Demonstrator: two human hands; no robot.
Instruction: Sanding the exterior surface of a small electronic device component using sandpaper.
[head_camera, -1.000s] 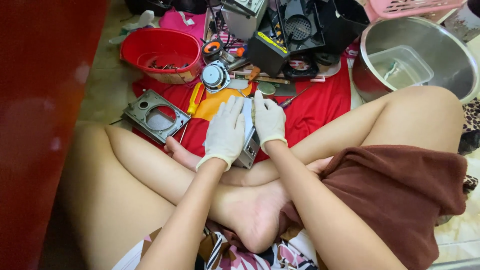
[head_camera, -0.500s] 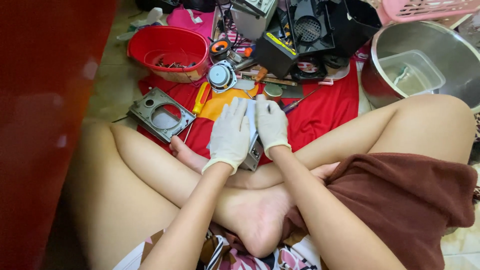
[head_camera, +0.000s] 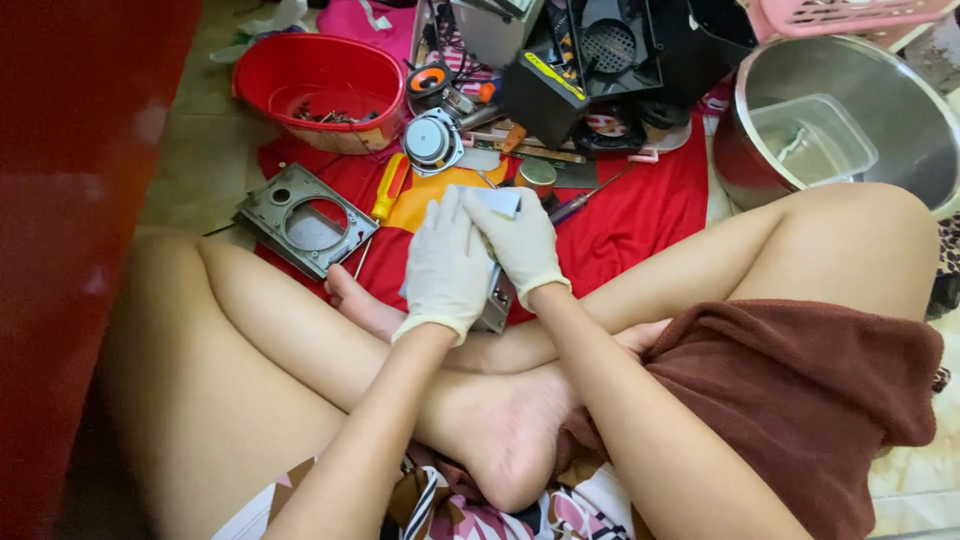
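Observation:
I sit cross-legged on the floor with both hands in white gloves. My left hand and my right hand are pressed together around a small grey metal device, held over my shins; only its lower edge shows between the wrists. The fingertips of my right hand rest on a small white piece at the top of the device. Most of the device is hidden by the gloves.
On a red cloth ahead lie a grey plate with a round hole, a yellow-handled screwdriver, a round speaker and black housings. A red bowl stands far left, a steel pot far right.
Both hands stay closed around the device in the same spot. The right fingertips have shifted a little onto the white piece. The view has drifted slightly.

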